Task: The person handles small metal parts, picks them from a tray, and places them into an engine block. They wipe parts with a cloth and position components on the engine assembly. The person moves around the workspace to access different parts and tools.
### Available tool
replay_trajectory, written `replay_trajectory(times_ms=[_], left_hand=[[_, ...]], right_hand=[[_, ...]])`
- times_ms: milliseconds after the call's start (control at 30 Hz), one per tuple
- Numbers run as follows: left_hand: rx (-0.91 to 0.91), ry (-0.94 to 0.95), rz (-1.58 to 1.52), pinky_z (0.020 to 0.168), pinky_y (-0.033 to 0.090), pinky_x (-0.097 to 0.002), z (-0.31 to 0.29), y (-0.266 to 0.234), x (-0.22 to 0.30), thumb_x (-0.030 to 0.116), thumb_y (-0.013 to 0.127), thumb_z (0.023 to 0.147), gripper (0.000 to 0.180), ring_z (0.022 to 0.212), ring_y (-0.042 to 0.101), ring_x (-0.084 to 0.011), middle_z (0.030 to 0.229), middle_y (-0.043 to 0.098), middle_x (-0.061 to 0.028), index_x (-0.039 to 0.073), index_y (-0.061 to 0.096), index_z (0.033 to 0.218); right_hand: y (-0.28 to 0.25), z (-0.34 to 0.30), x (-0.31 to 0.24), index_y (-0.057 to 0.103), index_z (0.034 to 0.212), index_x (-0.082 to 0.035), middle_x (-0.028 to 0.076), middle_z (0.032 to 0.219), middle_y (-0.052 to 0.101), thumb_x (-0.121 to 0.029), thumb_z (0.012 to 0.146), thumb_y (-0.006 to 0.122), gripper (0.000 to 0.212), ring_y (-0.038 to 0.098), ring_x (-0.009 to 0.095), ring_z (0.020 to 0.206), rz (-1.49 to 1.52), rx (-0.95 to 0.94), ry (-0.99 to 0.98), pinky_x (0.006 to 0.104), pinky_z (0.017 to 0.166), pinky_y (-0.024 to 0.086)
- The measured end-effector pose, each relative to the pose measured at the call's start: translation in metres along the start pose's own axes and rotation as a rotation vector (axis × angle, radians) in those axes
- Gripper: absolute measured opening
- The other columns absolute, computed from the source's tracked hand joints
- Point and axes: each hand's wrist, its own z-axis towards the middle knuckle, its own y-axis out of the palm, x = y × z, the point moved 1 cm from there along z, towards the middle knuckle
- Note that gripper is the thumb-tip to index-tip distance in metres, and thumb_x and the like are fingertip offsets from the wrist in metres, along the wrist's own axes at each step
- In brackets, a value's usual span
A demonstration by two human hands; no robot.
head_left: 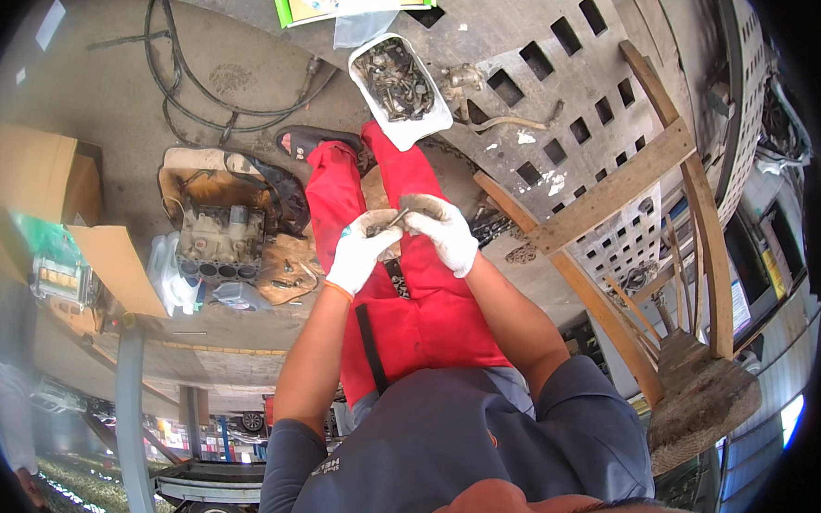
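Observation:
Over my red trouser legs, both hands in white work gloves come together, fingers pinched inward. My left hand (362, 251) grips one end of a small, slim metal piece (392, 222), which looks like a bolt or pin; its exact kind is too small to tell. My right hand (443, 235) closes around a dark grey piece (417, 203) against the same spot, its kind unclear, partly hidden by the glove. Just beyond my knees, a white plastic tub (410, 130) holds many dark, greasy metal parts (395, 79).
An engine block (216, 239) and an open cardboard box (35, 174) sit to the left. Black hoses (174, 78) curl on the floor. A slotted metal plate (550, 91) and a wooden chair (611, 190) lie on the right. A green-edged box (357, 14) stands ahead.

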Motion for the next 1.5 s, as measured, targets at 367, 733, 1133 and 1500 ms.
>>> replay_trajectory(times_ms=[367,733,1133,1500], left_hand=[[-0.003,0.088,-0.044,0.066,0.051,-0.0229,-0.012,0.003,-0.002,0.009,0.074,0.093,0.043,0.078,0.064,-0.0079,0.102,0.072,-0.0012,0.002,0.064,0.134],[-0.081,-0.095,-0.012,0.066,0.049,-0.0228,-0.011,-0.002,-0.017,0.02,0.072,0.099,0.025,0.077,0.062,-0.0078,0.097,0.07,-0.0015,0.005,0.067,0.118],[-0.054,-0.097,-0.035,0.06,0.042,-0.0229,-0.011,-0.01,-0.031,0.017,0.07,0.099,0.015,0.07,0.058,-0.0071,0.086,0.066,0.0011,0.006,0.067,0.109],[0.131,-0.008,-0.147,0.063,0.052,-0.0243,-0.014,-0.03,-0.027,0.015,0.072,0.097,0.03,0.068,0.059,-0.0064,0.094,0.069,-0.0009,0.003,0.067,0.123]], right_hand=[[-0.005,0.002,0.012,0.066,0.125,-0.001,0.006,0.108,0.072,-0.01,0.099,0.068,0.028,0.067,0.014,0.095,0.085,-0.029,-0.056,0.0289,0.084,0.053],[0.005,-0.004,0.008,0.065,0.125,0.001,0.007,0.105,0.071,-0.011,0.099,0.067,0.029,0.065,0.014,0.093,-0.204,-0.003,0.037,0.0297,0.084,0.053],[0.0,0.088,-0.04,0.066,0.127,-0.007,0.02,0.127,0.068,-0.022,0.098,0.061,0.033,0.063,0.039,0.119,-1.064,0.39,-0.286,0.0445,0.103,0.051],[0.018,0.208,-0.071,0.062,0.122,-0.011,0.019,0.12,0.072,-0.035,0.097,0.061,0.036,0.07,0.039,0.111,-1.438,0.809,0.084,0.0508,0.093,0.056]])
